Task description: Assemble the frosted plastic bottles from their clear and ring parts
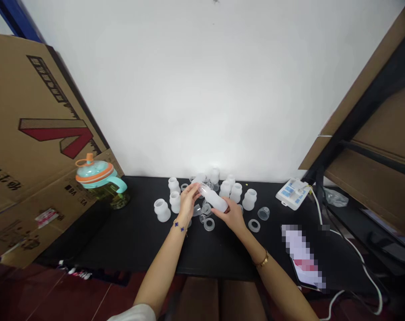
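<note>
L hand (188,199) fingers clamped on clear cap end of white waisted plastic bottle (214,199); R hand (234,217) fingers clamped round its base. Bottle tilted, held above black table (138,249). Risk: uneven grip → slip, knocking open white bottles (249,199) nearby.

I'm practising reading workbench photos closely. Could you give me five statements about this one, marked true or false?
1. The right hand holds a white bottle. True.
2. The left hand rests flat on the black table. False: its fingers are at the bottle's clear top.
3. The phone lies at the table's left end. False: the phone lies toward the right.
4. The jug has a turquoise handle. True.
5. The left wrist is bare. False: it wears a bracelet.
</note>
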### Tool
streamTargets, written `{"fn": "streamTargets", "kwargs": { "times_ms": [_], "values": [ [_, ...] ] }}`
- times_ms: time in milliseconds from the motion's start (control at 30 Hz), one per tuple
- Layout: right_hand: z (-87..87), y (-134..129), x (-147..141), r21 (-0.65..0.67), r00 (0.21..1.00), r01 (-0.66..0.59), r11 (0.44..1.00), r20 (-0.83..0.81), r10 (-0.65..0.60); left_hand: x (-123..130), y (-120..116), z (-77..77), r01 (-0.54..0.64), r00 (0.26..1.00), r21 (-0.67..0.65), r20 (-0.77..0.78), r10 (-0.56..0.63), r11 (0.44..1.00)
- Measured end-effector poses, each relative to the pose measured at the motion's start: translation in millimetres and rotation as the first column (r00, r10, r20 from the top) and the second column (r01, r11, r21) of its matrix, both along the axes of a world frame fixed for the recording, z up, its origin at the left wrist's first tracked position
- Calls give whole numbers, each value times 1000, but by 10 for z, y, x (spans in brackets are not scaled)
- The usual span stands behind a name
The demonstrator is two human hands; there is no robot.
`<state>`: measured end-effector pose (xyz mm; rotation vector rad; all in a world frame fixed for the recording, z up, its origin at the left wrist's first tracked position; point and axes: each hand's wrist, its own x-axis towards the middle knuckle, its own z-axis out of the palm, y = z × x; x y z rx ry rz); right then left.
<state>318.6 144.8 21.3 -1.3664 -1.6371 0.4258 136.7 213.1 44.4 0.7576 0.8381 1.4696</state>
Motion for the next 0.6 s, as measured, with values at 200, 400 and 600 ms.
{"fn": "streamTargets", "kwargs": {
  "times_ms": [200,400,600],
  "values": [
    [14,-20,4,65,998,32,997,52,-35,46,15,-58,-12,997,7,72,11,1000],
    [-27,-22,0,98,998,33,995,54,-38,68,13,-63,-19,991,23,130,16,1000],
    [-79,0,7,112,998,52,992,30,-56,96,-28,-19,2,993,53,116,-8,999]
  ]
}}
